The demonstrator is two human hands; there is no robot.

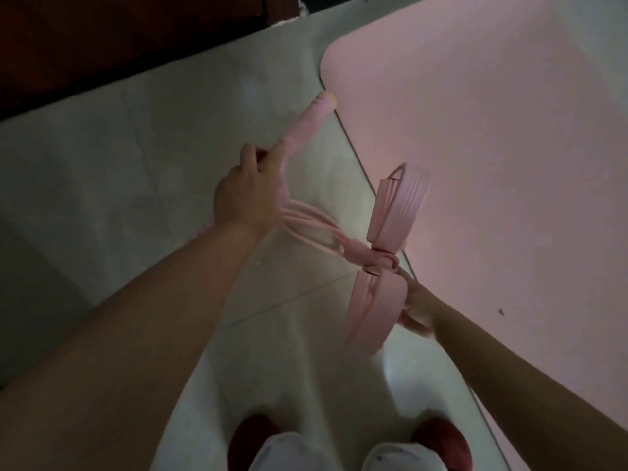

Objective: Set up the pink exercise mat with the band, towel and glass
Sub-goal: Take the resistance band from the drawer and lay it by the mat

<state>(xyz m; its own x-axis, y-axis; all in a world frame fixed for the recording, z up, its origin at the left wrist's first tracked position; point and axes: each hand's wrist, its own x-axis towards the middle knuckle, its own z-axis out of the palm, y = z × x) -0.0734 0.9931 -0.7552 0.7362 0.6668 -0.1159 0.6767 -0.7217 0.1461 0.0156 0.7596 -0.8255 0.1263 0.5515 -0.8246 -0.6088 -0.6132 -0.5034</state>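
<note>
The pink exercise mat [492, 130] lies flat on the tiled floor, filling the right and upper right of the view. I hold a pink pull band with a foam bar handle [307, 122], elastic cords [316, 220] and two foot pedals [396, 209]. My left hand [249, 192] grips the bar handle near its middle, above the floor left of the mat's edge. My right hand [416, 309] holds the lower pedal [372, 309] from beneath, at the mat's near edge. The upper pedal hangs over the mat's edge. No towel or glass is in view.
Pale floor tiles [136, 164] run left of the mat. A dark wooden panel [102, 35] lines the top left. My feet in red slippers [441, 440] stand at the bottom, on the floor beside the mat.
</note>
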